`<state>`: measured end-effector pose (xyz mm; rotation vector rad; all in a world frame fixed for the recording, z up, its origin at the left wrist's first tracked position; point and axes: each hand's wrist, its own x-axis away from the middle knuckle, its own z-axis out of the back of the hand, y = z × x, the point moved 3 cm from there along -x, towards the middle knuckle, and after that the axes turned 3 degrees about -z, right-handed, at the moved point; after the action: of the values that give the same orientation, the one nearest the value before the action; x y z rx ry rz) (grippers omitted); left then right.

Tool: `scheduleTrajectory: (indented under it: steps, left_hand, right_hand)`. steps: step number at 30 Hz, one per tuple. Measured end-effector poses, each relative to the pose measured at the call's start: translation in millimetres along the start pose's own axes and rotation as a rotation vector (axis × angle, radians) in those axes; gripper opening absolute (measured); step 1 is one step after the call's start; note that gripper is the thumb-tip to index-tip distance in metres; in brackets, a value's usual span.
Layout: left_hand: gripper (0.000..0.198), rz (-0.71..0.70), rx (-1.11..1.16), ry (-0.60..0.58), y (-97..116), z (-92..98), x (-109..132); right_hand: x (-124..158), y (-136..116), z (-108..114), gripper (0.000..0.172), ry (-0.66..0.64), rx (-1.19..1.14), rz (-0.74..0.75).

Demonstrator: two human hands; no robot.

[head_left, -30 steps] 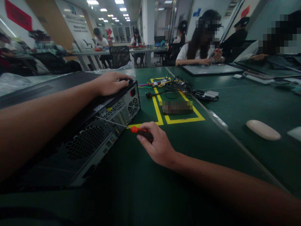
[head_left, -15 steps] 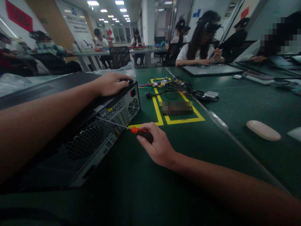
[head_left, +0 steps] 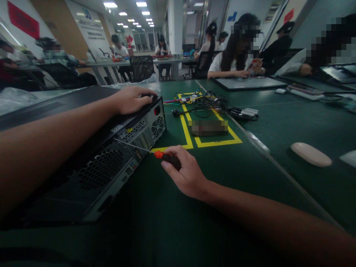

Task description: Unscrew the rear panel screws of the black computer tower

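Observation:
A black desktop computer case lies on its side at the left, its metal rear panel with vents, ports and a fan grille facing right. My left hand rests flat on top of the case near its far rear corner, fingers stretched out. In my right hand is a screwdriver with an orange and black handle, my fingers wrapped round it. Its thin shaft points left, and the tip meets the upper edge of the rear panel. Whether a screw sits under the tip is too small to tell.
Yellow tape marks the green table. Beyond the case lie tangled cables and a pixelated dark block. A pale oval case sits at the right. Clear plastic sheeting lies behind the computer. Other people work across the table.
My hands and the computer case stay in nearly the same place. The screwdriver handle looks slightly turned in my right hand. A person across the table has shifted a hand.

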<state>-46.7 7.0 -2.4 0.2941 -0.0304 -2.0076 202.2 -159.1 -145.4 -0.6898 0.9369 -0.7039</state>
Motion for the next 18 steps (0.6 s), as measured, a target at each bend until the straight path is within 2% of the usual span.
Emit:
scheduleTrajectory:
  steps: [18]
  left_hand:
    - [0.078, -0.006, 0.011, 0.001, -0.8, -0.3, -0.6]
  right_hand:
    - [0.8, -2.0, 1.2, 0.017, -0.011, -0.004, -0.024]
